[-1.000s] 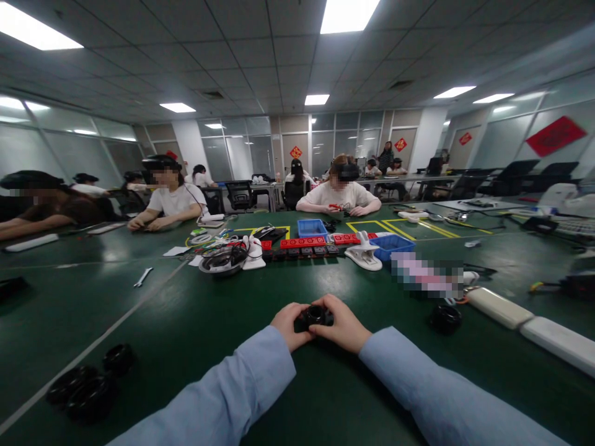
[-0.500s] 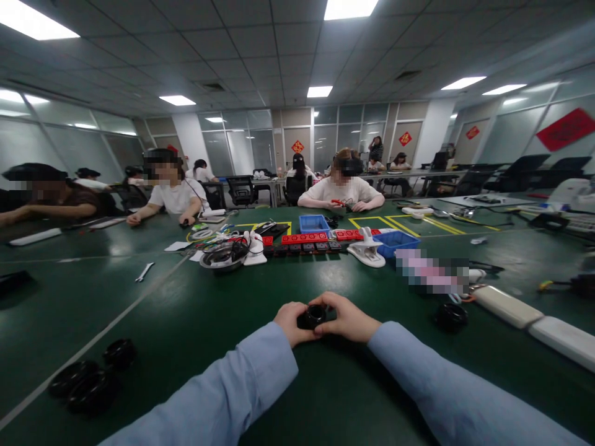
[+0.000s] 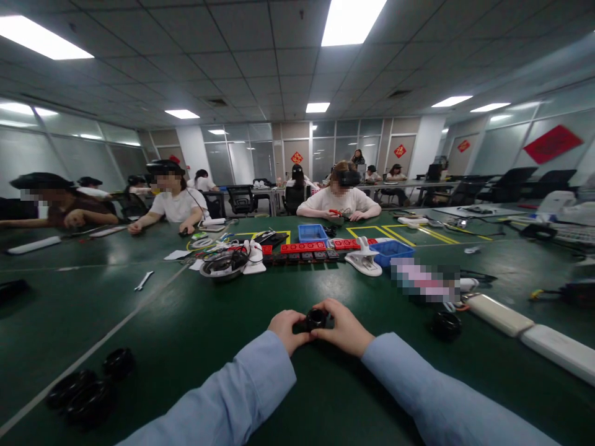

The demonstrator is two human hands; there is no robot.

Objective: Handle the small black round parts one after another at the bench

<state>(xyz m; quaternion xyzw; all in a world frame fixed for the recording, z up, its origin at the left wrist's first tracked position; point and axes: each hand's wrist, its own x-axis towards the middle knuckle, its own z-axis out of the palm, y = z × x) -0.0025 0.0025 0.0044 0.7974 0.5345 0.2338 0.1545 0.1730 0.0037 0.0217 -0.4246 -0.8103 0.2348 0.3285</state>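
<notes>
A glossy black ring-shaped part (image 3: 316, 318) sits upright between my hands just above or on the green table, its round opening facing up. My left hand (image 3: 289, 330) grips its left side, thumb and fingers curled round it. From the right, my right hand (image 3: 343, 328) holds the same part, with the index finger over the far rim and the thumb at the near side. Its underside is hidden. Another black ring (image 3: 446, 326) lies to the right of my hands. Several more black rings (image 3: 90, 402) rest at the lower left.
Ahead lie a blue tray (image 3: 312, 233), red blocks (image 3: 304, 247), a white clamp (image 3: 364, 260) and a bowl of cables (image 3: 224, 263). A wrench (image 3: 144, 281) is at left. Long pale cases (image 3: 499, 314) line the right. A co-worker (image 3: 341, 198) sits opposite.
My view has tipped up slightly, so the scene sits a little lower. Both hands still hold the black ring; the right hand's fingers have shifted slightly on it.
</notes>
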